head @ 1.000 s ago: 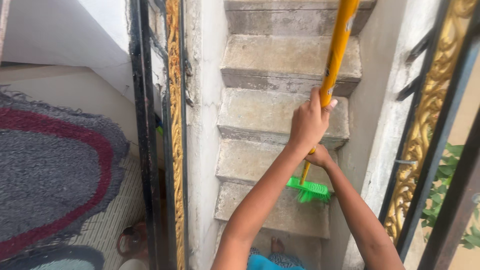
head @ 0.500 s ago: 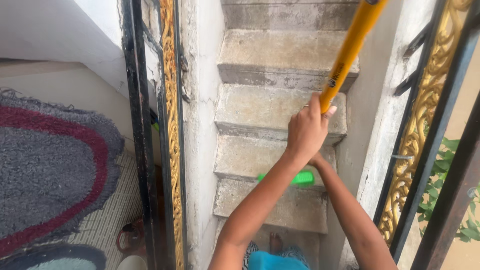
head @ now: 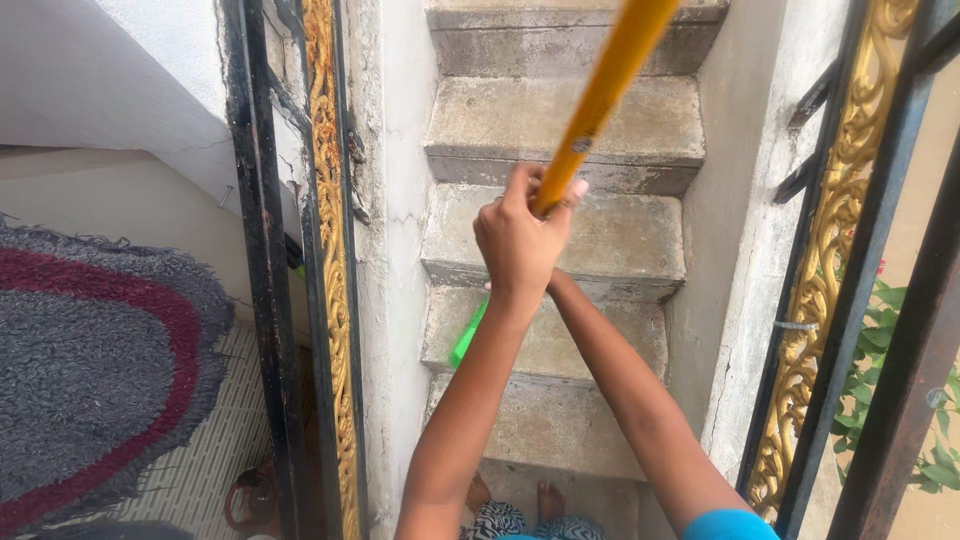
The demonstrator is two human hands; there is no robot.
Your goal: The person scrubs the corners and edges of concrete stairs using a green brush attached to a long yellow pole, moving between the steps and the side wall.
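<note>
Wrapped tight round the yellow broom handle [head: 600, 95], the left hand [head: 520, 240] is fully closed, knuckles up and thumb pressed against the pole, which gives it the high grip that steers the long shaft. Her right hand [head: 553, 281] sits just below and is mostly hidden behind the left wrist, so I cannot tell how far its fingers are shut, though the pole must pass close by it. Both arms reach out straight and close together, a hold that suits pushing a long tool down a narrow space. That handle is smooth, glossy and round, running up and right out of view; at its lower end a sliver of the bright green broom head [head: 467, 335] shows to the left of the forearm, low against the left edge of a concrete step [head: 600, 340]. Those steps are rough, grey and stained, with chipped edges, squeezed between plastered walls [head: 395, 250] that are cracked and flaking. On either side stand black metal railings with gold scrollwork [head: 325, 300], hard and ornate against the dull cement. Down to the left lies an oval shaggy rug [head: 90, 370] in grey with a dark red band. Her bare feet [head: 545, 497] rest at the stair's foot.
</note>
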